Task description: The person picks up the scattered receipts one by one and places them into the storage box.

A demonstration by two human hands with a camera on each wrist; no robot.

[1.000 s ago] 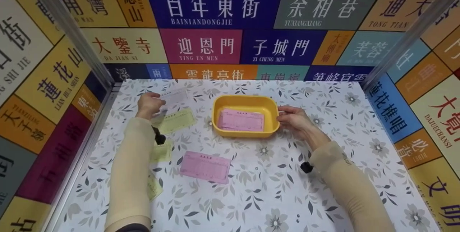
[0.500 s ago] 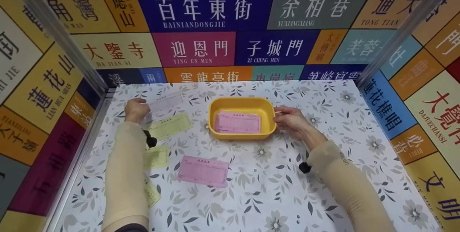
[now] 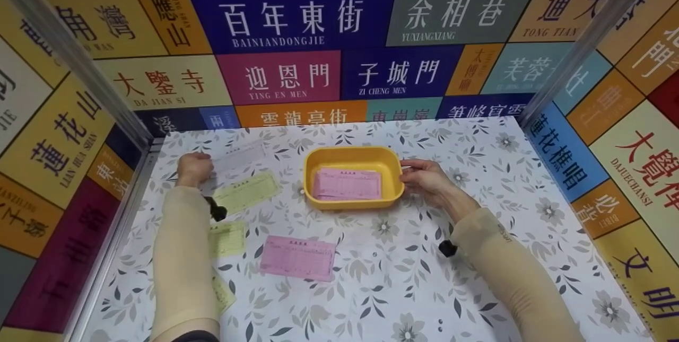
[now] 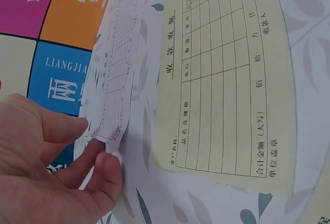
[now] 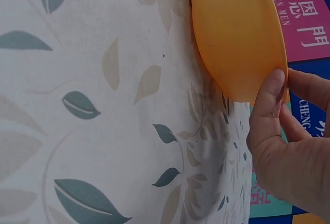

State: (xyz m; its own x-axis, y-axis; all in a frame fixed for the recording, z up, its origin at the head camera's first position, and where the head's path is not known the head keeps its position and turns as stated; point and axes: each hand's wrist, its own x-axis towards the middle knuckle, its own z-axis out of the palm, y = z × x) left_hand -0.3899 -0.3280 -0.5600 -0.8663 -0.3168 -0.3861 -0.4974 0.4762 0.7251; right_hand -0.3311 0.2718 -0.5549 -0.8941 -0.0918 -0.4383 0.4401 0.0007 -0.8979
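Pale receipt slip runs right and slightly far from left hand, fingers at its left end; can't tell if pinched. Right hand pinches yellow tub.

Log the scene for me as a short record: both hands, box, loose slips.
Left hand: at the near end of the white slip, grip unclear
Right hand: pinches the yellow box by its rim
Box contents: pink slips
Yellow slips: three visible, two partly hidden by the left sleeve
Loose pink paper: nearer the person than the box
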